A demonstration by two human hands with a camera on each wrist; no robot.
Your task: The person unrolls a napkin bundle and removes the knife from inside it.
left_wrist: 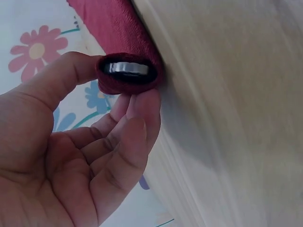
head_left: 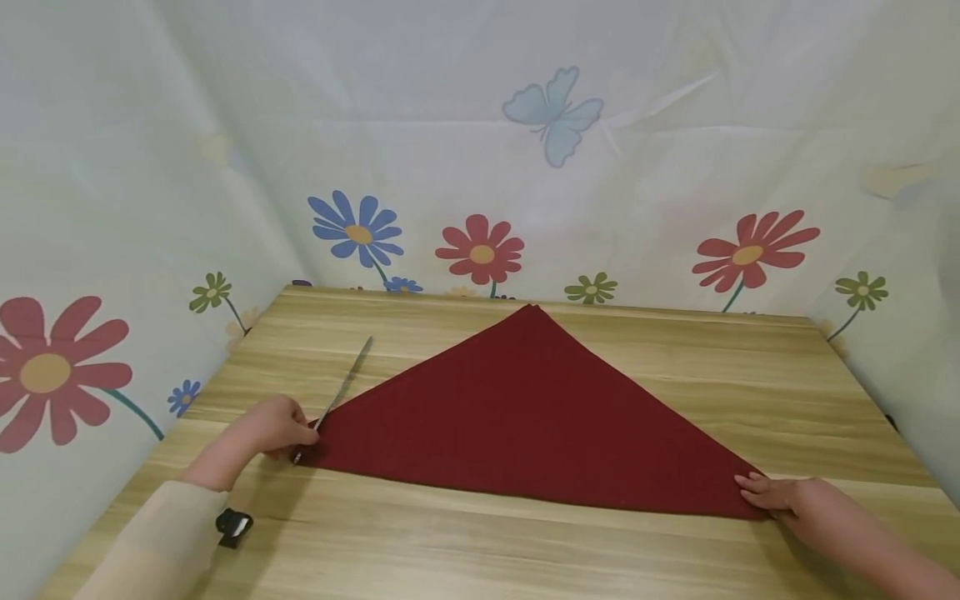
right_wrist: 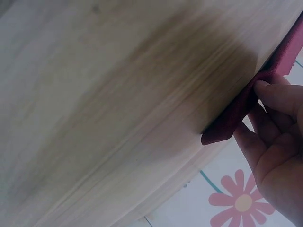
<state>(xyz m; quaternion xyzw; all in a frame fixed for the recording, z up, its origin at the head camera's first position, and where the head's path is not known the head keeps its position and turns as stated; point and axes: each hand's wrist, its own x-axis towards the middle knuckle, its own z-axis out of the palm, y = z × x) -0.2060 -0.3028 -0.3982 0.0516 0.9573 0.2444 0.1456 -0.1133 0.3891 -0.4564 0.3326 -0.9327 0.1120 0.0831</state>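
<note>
Nearest you: your left hand (head_left: pixel 281 425) sits at about 9 o'clock on the wooden table (head_left: pixel 525 542), your right hand (head_left: pixel 772 493) at about 4 o'clock. Each is on one end of the long near edge of the dark red cloth (head_left: pixel 525 417).

The cloth lies flat, folded into a triangle, its apex pointing to 12 o'clock toward the far table edge. It looks light, soft and limp, with a nap that should grip the fingers rather than slip. It holds no shape of its own, so the corners are the sensible places to take it.

Left hand: thumb and fingers curled, pinching the left corner. The left wrist view shows that corner wrapped round the end of a slim metal rod (left_wrist: pixel 127 69), shiny and stiff, likely slippery inside the fabric.

Right hand: fingers bent only lightly, thumb and fingertips pinching the right corner just off the wood.

Further out, the rod (head_left: pixel 348 379) runs from the left hand toward 11 o'clock.

Beyond: a flower-printed backdrop (head_left: pixel 480 167).
</note>
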